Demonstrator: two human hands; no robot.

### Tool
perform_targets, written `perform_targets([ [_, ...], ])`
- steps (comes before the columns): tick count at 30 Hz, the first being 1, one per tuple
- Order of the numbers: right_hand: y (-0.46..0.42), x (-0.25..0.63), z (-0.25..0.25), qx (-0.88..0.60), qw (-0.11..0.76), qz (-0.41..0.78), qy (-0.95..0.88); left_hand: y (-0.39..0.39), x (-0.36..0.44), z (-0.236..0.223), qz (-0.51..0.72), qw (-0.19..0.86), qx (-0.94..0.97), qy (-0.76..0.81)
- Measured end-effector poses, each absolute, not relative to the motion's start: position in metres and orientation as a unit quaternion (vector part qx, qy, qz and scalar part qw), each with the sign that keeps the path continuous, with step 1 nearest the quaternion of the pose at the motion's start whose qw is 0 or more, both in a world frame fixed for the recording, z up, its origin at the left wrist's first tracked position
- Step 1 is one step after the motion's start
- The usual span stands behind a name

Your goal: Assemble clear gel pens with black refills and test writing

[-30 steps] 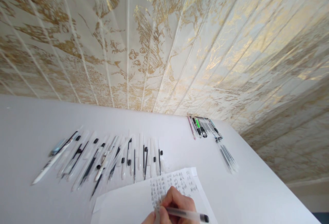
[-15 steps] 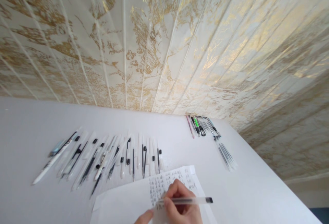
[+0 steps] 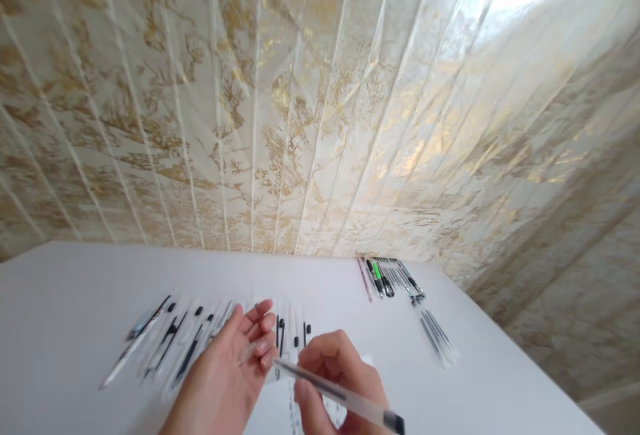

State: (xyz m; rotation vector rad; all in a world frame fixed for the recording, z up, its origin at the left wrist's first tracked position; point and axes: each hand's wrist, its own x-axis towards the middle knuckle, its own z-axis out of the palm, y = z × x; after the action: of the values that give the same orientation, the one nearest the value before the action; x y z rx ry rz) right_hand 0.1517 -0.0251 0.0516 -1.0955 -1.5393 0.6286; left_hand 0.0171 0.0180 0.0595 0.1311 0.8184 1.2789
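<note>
My right hand [image 3: 345,378] pinches a clear-barrelled gel pen [image 3: 340,395] with a black end plug, raised over the paper. The pen's tip points left at my left hand [image 3: 235,362], close to its fingertips. My left hand is turned palm up with curled fingers around a translucent pen cap [image 3: 247,353], which is blurred. Below both hands lies a white sheet of paper [image 3: 280,402] with handwriting, now mostly covered by them.
Disassembled pens, black refills and clear barrels [image 3: 165,342] lie in a row at left, partly behind my left hand. A lined-up group of pens [image 3: 387,278] sits by the wall, with several clear-ended refills [image 3: 437,336] nearer. The white table [image 3: 500,362] meets a gold-patterned covering [image 3: 300,122].
My right hand has lifted the pen off the paper and tilted it. My left hand has risen from the sheet and turned palm up with the cap. The view has tipped upward.
</note>
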Motion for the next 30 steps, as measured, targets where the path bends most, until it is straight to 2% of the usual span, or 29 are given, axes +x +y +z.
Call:
perform_targets([
  [5,-0.010,0.140,0.084,-0.440,0.534,0.184,-0.698,0.023,0.028,0.081,0.607,0.720,0.051,0.333],
  [14,-0.006,0.141,0.069,-0.432,0.483,0.081,-0.757,0.014,0.032,0.074,0.586,0.700,0.181,0.365],
  [21,-0.005,0.140,0.066,-0.427,0.448,0.005,-0.785,0.021,0.036,0.051,0.613,0.582,0.315,0.431],
  [25,-0.002,0.139,0.057,-0.422,0.447,-0.033,-0.788,0.015,0.036,0.049,0.577,0.623,0.314,0.425],
  [30,0.001,0.138,0.048,-0.424,0.435,0.004,-0.794,0.009,0.036,0.057,0.552,0.666,0.274,0.421],
])
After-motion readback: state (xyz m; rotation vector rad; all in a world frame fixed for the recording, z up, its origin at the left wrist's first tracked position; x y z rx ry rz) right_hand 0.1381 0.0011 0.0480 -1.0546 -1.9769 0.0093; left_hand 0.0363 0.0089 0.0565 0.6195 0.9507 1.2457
